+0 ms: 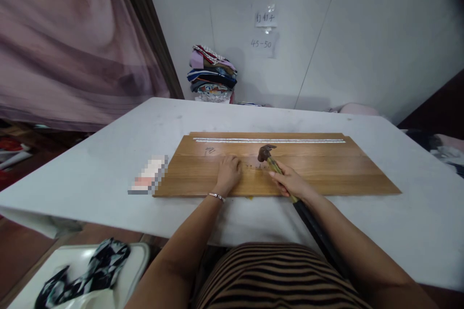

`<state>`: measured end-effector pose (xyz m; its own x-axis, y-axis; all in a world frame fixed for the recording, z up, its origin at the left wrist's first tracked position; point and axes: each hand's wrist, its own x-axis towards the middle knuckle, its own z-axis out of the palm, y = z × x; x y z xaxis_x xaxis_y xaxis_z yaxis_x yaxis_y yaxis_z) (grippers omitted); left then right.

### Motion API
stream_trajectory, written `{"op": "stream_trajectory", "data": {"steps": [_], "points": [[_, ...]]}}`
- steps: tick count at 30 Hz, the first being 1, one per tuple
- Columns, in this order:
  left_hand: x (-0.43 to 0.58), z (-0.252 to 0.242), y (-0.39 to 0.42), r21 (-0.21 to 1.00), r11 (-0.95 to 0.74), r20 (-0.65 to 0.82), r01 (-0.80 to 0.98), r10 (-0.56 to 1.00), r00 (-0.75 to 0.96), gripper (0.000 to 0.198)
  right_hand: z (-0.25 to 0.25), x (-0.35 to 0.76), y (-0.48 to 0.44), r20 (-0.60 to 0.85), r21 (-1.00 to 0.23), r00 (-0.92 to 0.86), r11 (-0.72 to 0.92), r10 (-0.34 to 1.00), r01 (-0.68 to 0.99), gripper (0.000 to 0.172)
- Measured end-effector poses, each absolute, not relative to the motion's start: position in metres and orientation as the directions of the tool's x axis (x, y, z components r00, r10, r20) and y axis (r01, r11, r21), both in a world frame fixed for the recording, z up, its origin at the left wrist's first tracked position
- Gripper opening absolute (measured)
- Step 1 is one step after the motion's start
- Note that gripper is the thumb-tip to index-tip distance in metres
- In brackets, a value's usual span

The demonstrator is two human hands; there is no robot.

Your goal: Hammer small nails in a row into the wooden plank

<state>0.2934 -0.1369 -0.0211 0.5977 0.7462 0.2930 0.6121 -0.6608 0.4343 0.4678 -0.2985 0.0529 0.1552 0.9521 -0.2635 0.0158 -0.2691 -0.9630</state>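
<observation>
A wooden board (319, 169) lies flat on the white table. My right hand (289, 179) is wrapped round the handle of a claw hammer (267, 152), whose head is above the board's middle. Beneath the head, a short row of small dark nails or marks (259, 166) shows on the wood. To their left, my left hand (229, 172) rests on the board, fingers bent and close together; whether it holds anything is hidden. Several loose nails (209, 150) lie on the board beyond my left hand. Two white strips (268, 140) run along its far part.
On the white table (108, 174), a blurred-out flat object (149, 174) lies left of the board. Folded clothes (213, 75) are stacked beyond the far edge. A white chair (136, 270) with patterned cloth (108, 260) stands at lower left. Paper notes (266, 18) hang on the wall.
</observation>
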Motion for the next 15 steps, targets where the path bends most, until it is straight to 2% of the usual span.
{"op": "stream_trajectory", "data": {"steps": [15], "points": [[0.2933, -0.0227, -0.1363, 0.427, -0.659, 0.294, 0.619, 0.749, 0.594, 0.018, 0.0484, 0.4675, -0.2971, -0.27, -0.962, 0.141, -0.272, 0.952, -0.009, 0.068]]}}
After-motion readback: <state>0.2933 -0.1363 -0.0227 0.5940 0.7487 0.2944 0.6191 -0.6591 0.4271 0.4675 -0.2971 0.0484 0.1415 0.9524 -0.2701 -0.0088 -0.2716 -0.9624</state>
